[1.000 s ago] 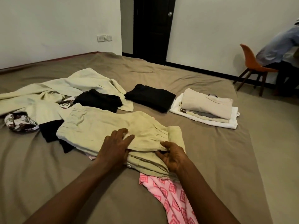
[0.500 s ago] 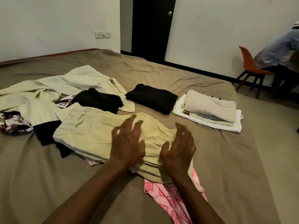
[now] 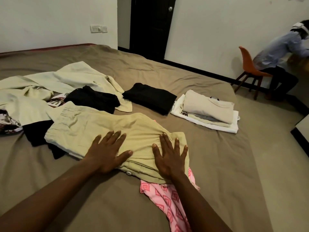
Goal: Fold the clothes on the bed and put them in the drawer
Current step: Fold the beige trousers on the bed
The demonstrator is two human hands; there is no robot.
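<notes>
A pale yellow-green garment (image 3: 93, 128) lies partly folded on the brown bed (image 3: 225, 164). My left hand (image 3: 107, 151) presses flat on its near edge, fingers spread. My right hand (image 3: 168, 156) lies flat on its right end, fingers apart too. A pink patterned cloth (image 3: 168, 201) sticks out from under the garment. A folded black piece (image 3: 150, 97) and a folded stack of beige and white clothes (image 3: 209, 111) sit farther back on the right. Loose pale clothes (image 3: 50, 84) and black ones (image 3: 92, 99) lie at the left.
A person sits on an orange chair (image 3: 247, 64) by the right wall. A dark door (image 3: 150, 25) stands at the back. A white furniture corner (image 3: 302, 126) shows at the right edge. No drawer is in view.
Both hands let go of the garment's folded edge, rose over it, and now press flat on it. The view shifted slightly.
</notes>
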